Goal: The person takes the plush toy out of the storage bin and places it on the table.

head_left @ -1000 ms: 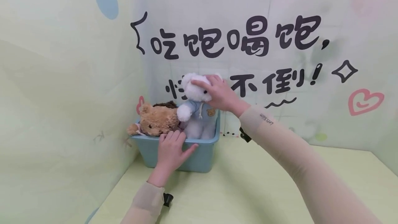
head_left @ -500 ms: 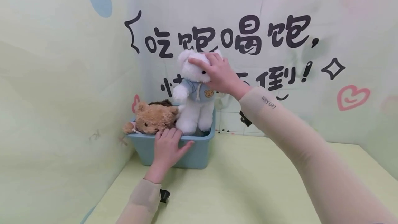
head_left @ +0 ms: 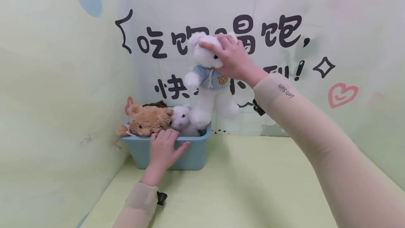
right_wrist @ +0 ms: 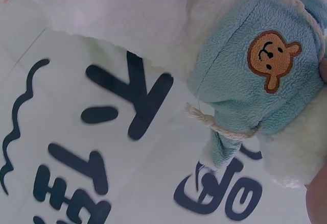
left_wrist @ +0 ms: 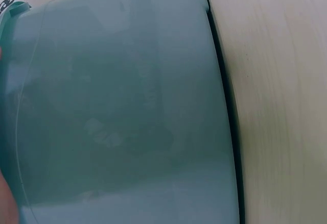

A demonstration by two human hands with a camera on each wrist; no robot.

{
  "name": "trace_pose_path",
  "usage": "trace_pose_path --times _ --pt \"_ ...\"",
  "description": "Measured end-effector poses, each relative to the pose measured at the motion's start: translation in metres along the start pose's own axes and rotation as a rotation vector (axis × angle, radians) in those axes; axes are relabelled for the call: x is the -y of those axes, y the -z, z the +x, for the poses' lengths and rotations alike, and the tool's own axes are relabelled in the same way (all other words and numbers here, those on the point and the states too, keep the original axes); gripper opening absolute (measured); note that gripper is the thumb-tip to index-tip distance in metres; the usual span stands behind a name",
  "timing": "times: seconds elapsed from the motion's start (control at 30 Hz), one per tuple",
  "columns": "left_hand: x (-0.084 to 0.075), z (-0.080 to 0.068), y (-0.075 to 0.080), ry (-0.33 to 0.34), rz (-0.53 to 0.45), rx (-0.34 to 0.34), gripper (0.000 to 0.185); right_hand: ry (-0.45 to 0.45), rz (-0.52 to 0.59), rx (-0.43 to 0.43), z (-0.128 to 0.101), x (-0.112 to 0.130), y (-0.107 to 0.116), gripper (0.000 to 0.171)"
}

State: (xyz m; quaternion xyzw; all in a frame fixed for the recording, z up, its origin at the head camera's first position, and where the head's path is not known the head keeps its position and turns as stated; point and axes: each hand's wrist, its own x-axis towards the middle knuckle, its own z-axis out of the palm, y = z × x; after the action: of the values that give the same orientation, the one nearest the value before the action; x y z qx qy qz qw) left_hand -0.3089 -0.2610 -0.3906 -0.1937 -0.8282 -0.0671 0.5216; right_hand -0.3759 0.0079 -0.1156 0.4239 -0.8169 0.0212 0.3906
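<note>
A white teddy bear in a blue hoodie hangs upright above the right end of a blue plastic bin. My right hand grips the bear's head from the right, thumb across the forehead. Up close, the right wrist view shows the hoodie with its bear-face patch. My left hand holds the bin's front rim, fingers hooked over it and thumb out along the outer wall. Inside the bin are a tan teddy bear and a smaller pale plush toy. The bin's wall fills most of the left wrist view.
Something dark brown and furry shows behind the tan bear. The bin stands on a pale yellow-green table, close to the left wall. A printed backdrop with large black lettering rises behind.
My right hand has lifted the white bear up out of the bin and slightly right, uncovering the pale plush. The left hand keeps its place on the rim. The head view has shifted slightly right.
</note>
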Motion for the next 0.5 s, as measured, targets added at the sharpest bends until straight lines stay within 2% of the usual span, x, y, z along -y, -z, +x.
trace_pose_path --times 0.27,0.5 --pt "0.002 0.004 -0.001 0.014 -0.016 0.017 0.067 -0.067 -0.067 0.073 -0.024 -0.029 0.022 0.077" --pt "0.0 0.0 -0.002 0.021 -0.024 0.026 0.066 -0.127 -0.132 0.115 -0.059 -0.058 0.033 0.078"
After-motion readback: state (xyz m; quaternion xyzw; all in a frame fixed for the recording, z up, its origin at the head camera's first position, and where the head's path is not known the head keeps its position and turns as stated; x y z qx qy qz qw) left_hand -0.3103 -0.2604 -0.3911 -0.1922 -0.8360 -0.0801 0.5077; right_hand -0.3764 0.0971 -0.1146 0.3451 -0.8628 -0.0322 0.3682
